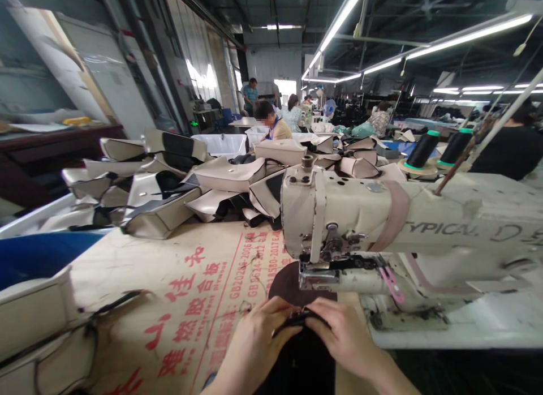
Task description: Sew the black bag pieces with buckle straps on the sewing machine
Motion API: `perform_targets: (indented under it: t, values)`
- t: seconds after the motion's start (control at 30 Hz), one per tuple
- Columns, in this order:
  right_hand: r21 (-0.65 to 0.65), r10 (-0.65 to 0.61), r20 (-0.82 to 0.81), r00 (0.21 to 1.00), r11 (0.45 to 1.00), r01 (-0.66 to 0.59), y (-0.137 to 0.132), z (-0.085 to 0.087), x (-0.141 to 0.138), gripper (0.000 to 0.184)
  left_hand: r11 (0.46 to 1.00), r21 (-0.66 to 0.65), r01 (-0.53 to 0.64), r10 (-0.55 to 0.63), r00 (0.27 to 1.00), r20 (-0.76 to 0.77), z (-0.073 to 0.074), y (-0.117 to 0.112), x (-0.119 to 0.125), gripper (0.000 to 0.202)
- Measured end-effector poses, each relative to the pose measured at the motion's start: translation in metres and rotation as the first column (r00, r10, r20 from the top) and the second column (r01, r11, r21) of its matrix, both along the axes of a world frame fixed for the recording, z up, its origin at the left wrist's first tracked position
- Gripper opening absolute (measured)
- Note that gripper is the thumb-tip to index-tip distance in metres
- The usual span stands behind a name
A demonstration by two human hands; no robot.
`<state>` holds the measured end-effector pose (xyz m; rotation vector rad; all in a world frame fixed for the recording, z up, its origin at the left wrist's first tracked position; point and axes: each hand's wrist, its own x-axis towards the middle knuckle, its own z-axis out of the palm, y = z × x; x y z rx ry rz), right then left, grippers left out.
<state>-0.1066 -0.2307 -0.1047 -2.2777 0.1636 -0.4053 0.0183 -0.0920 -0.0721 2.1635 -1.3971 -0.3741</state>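
In the lower middle, my left hand (253,339) and my right hand (347,334) come together, both closed. Between their fingertips they pinch a narrow black strip (297,319), its details partly covered by my fingers. Black material (302,362) hangs or lies just below the hands; whether it joins the strip I cannot tell. Beyond my fingers a dark brown rounded panel (292,283) rests under the arm end of a cream sewing machine (352,205). The machine's needle area is just ahead of my hands, and neither hand touches it.
Plywood with red print (220,282) forms the tabletop. Beige and black bags (233,174) are heaped at the back, with another bag (38,321) at near left. A blue bin (46,253) stands left. Black thread cones (422,150) top the machine. Several people work beyond.
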Motion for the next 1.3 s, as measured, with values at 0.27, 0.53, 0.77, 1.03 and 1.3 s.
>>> perform_targets:
  t: [0.27,0.53,0.77,1.03,1.3]
  values:
    - [0.065,-0.06,0.043,0.997,0.996,0.057,0.004,0.004,-0.002,0.015,0.998,0.055,0.017,-0.02,0.999,0.045,0.009,-0.004,-0.002,0.019]
    - [-0.094,-0.076,0.108,0.991,0.992,0.086,0.009,-0.003,0.0,0.013,1.0,-0.02,-0.01,0.008,0.995,-0.099,0.005,0.012,0.001,0.027]
    - [-0.043,-0.075,0.148,0.986,0.996,0.082,0.008,-0.003,-0.002,0.02,0.997,-0.069,-0.036,0.025,0.989,-0.143,0.011,0.012,-0.005,0.017]
    - [0.022,-0.063,0.142,0.988,0.998,0.06,0.007,-0.001,-0.003,0.013,0.994,-0.108,-0.019,0.009,0.996,-0.092,0.006,0.008,-0.009,0.019]
    - [0.084,0.035,0.106,0.994,0.995,-0.045,0.003,0.002,-0.006,0.017,0.991,-0.13,-0.04,0.042,0.999,0.006,0.006,-0.001,-0.015,0.038]
